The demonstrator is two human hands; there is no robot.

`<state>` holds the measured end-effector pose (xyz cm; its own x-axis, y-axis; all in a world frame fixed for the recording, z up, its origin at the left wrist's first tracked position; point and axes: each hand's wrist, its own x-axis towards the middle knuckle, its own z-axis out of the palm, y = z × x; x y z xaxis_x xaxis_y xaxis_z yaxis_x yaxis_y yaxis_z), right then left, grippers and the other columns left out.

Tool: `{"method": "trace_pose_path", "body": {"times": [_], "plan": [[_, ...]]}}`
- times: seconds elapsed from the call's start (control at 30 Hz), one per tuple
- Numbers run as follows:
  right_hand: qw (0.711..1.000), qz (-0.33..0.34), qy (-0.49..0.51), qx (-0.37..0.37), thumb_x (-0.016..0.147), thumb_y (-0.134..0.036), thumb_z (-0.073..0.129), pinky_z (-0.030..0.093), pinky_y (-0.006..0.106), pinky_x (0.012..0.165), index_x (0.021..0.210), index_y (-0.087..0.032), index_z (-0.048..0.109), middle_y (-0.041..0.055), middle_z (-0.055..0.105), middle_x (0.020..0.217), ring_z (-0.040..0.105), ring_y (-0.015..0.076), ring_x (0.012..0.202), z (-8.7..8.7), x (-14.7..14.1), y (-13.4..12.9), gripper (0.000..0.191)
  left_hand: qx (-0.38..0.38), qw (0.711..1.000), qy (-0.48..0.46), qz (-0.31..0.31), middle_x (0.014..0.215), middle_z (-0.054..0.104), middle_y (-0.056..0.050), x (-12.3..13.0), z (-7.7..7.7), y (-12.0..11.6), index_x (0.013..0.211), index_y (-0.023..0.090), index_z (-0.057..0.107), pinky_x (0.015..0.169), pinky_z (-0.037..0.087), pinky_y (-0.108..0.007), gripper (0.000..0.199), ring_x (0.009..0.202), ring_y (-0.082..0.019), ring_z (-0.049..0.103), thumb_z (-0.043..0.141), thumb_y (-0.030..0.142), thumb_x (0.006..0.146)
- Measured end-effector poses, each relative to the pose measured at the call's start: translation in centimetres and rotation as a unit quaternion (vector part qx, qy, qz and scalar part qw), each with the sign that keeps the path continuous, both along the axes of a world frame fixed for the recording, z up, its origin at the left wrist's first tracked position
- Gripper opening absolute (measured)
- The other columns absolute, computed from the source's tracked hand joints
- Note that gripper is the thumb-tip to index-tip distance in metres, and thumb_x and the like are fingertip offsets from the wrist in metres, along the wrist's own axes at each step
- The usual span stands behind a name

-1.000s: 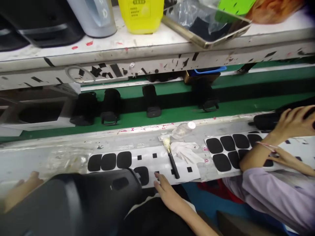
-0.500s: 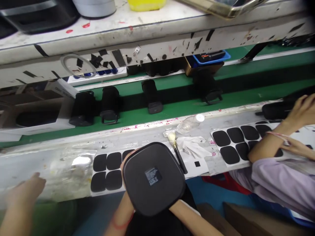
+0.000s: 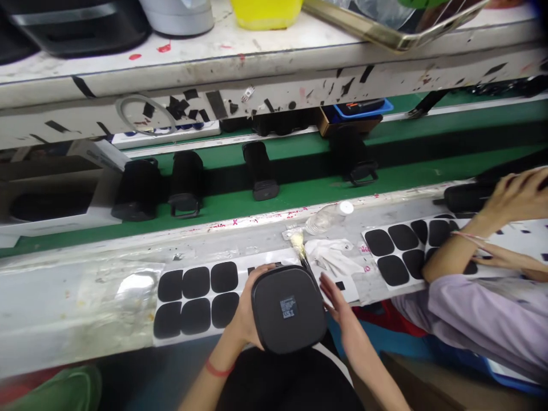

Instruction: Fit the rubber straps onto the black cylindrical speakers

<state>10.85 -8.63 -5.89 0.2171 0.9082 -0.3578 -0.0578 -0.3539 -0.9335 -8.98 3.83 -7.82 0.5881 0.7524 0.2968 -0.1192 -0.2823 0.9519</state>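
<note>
The black speaker [image 3: 289, 309] stands end-up at the near edge of the table [image 3: 64, 308], its labelled base facing the camera, gripped from its left side by the left hand [image 3: 247, 311]. The right hand [image 3: 342, 305] hovers open just right of it, fingers spread, not touching. Since half a second ago the speaker has moved right and farther from the camera, uncovering the sheet of black pads [image 3: 197, 299] left of the left hand.

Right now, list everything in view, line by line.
speaker: one, black, bottom up at the bench edge
pads: six, black, on a white sheet at left
brush: one, black handle, beside white cloth
bottle: one, clear, lying on the bench
belt: green, four black speakers standing on it
co-worker's arm: lilac sleeve, over a second pad sheet
left hand: grips the speaker
right hand: open, beside the speaker
</note>
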Motion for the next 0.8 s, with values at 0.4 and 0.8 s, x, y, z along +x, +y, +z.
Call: {"method": "trace_pose_path", "body": {"times": [0.4,0.8], "plan": [[0.998,-0.02,-0.044,0.041,0.091,-0.044,0.061,0.043,0.036,0.111,0.147,-0.032,0.026,0.0061,0.032,0.157,0.036,0.0229,0.143,5.8,-4.1,0.8,0.067,-0.281,0.959,0.027,0.029,0.163,0.02,-0.007,-0.7,7.7,-4.0,0.146,0.032,0.033,0.124,0.011,-0.052,0.08,0.151,-0.034,0.013,0.071,0.054,0.079],[0.965,-0.084,0.226,-0.103,0.084,-0.081,0.038,0.042,0.04,0.109,0.136,-0.029,0.046,0.0067,0.058,0.134,0.055,0.0245,0.126,4.8,-1.7,1.7,0.073,-0.26,0.958,0.013,0.116,0.132,0.062,-0.005,2.3,8.1,-5.0,0.116,0.027,0.068,0.12,0.02,-0.046,0.041,0.142,-0.033,0.032,0.067,0.047,0.08]]}}
